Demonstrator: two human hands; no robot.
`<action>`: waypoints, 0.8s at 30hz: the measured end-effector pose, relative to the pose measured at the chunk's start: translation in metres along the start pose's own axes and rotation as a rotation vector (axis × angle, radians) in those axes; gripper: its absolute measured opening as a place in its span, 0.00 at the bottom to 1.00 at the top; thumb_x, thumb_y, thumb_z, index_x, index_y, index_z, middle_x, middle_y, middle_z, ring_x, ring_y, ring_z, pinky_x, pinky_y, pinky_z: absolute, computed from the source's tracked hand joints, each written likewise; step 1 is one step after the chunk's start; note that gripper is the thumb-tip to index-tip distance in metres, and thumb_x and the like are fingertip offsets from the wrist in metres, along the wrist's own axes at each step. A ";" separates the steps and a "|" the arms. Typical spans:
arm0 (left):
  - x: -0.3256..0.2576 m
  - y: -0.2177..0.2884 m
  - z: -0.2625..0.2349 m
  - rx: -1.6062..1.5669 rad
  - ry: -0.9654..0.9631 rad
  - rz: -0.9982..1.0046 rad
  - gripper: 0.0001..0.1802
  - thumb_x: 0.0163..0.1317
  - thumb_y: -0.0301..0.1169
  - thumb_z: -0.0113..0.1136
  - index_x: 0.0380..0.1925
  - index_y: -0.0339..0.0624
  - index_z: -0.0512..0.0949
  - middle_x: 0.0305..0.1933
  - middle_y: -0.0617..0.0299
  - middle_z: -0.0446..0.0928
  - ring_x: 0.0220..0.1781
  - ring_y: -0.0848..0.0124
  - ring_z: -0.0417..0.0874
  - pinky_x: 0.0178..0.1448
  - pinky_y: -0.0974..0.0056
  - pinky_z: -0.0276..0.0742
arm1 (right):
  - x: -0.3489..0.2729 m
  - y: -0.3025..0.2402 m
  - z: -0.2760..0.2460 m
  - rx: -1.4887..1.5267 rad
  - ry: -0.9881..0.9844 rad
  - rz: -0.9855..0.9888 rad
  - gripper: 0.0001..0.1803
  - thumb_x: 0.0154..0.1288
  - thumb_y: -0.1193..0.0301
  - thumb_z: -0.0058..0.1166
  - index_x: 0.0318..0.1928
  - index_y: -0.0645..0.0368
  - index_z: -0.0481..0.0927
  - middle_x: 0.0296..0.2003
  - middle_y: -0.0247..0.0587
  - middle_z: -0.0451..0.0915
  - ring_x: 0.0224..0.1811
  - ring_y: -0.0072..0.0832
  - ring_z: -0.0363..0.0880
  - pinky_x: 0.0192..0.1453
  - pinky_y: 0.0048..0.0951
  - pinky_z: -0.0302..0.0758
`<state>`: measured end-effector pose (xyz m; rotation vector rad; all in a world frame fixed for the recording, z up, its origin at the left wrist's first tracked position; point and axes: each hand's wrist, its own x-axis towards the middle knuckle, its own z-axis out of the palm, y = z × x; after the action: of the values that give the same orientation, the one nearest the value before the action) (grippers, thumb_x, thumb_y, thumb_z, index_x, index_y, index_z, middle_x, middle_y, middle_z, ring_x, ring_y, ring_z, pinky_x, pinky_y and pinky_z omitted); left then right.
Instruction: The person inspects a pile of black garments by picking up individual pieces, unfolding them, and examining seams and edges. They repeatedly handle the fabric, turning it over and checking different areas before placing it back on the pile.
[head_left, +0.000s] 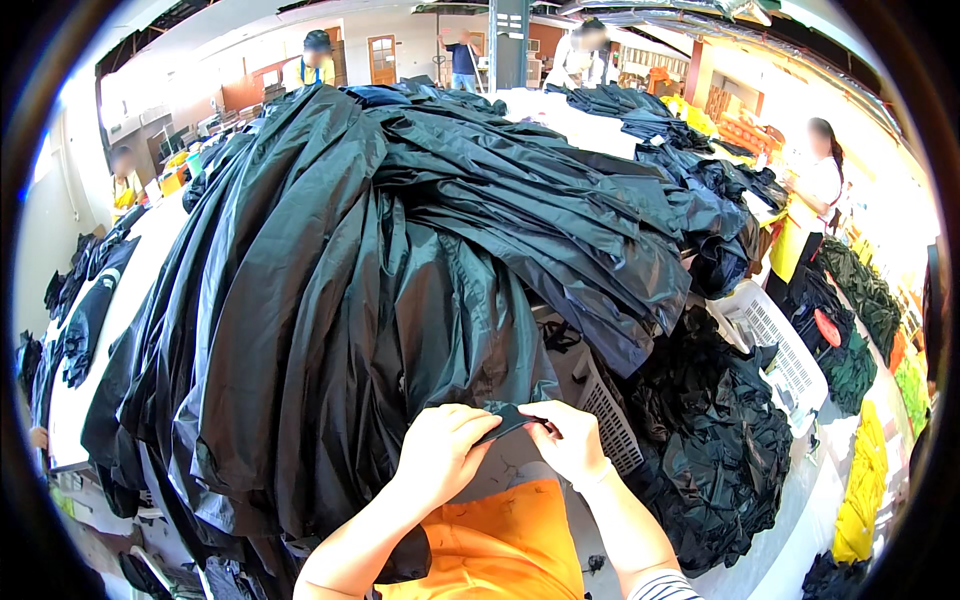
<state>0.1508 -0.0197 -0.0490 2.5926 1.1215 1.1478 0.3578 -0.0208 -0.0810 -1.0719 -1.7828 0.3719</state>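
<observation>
A big heap of dark, shiny garments (300, 290) drapes over the table in front of me, its long folds hanging toward my body. At the heap's near edge, my left hand (445, 450) pinches the edge of a dark garment (510, 422). My right hand (570, 440) grips the same edge a short way to the right, so a small strip of cloth spans the gap between my fingers. Both hands are closed on it, above my orange apron (505, 540). The fingertips are partly hidden by the cloth.
Right of me lies a mound of crumpled black cloth (710, 440) beside white plastic baskets (775, 345). Yellow cloth (862, 480) hangs at the far right. A person in a yellow apron (800, 210) stands at right; others are farther back. A white table (110, 330) runs along the left.
</observation>
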 end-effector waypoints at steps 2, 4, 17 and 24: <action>-0.004 -0.001 -0.002 0.023 -0.001 -0.015 0.15 0.49 0.26 0.67 0.40 0.44 0.83 0.41 0.62 0.82 0.46 0.63 0.81 0.51 0.61 0.74 | -0.001 0.002 0.005 0.035 -0.022 0.029 0.10 0.56 0.79 0.64 0.40 0.60 0.83 0.31 0.40 0.84 0.24 0.18 0.81 0.28 0.19 0.76; -0.003 -0.001 -0.001 0.015 -0.002 -0.012 0.15 0.49 0.25 0.67 0.40 0.44 0.83 0.41 0.62 0.82 0.46 0.63 0.81 0.51 0.60 0.74 | 0.001 0.005 0.004 0.078 -0.033 -0.031 0.17 0.55 0.79 0.66 0.46 0.59 0.81 0.31 0.39 0.83 0.22 0.18 0.78 0.28 0.19 0.76; -0.002 -0.004 -0.002 0.000 -0.022 0.012 0.14 0.52 0.26 0.66 0.41 0.42 0.82 0.42 0.60 0.82 0.47 0.64 0.81 0.53 0.60 0.74 | 0.058 -0.117 -0.165 0.828 0.490 -0.727 0.37 0.74 0.72 0.36 0.75 0.61 0.33 0.25 0.32 0.59 0.16 0.19 0.53 0.24 0.24 0.64; -0.006 -0.005 -0.003 0.003 -0.016 0.004 0.15 0.50 0.25 0.66 0.41 0.43 0.83 0.42 0.60 0.82 0.47 0.63 0.82 0.53 0.60 0.74 | 0.053 -0.111 -0.154 0.835 0.460 -0.667 0.38 0.73 0.75 0.35 0.75 0.60 0.31 0.25 0.32 0.58 0.17 0.19 0.54 0.24 0.26 0.65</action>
<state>0.1434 -0.0206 -0.0523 2.6028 1.1158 1.1254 0.4281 -0.0730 0.0960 0.0496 -1.2590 0.3590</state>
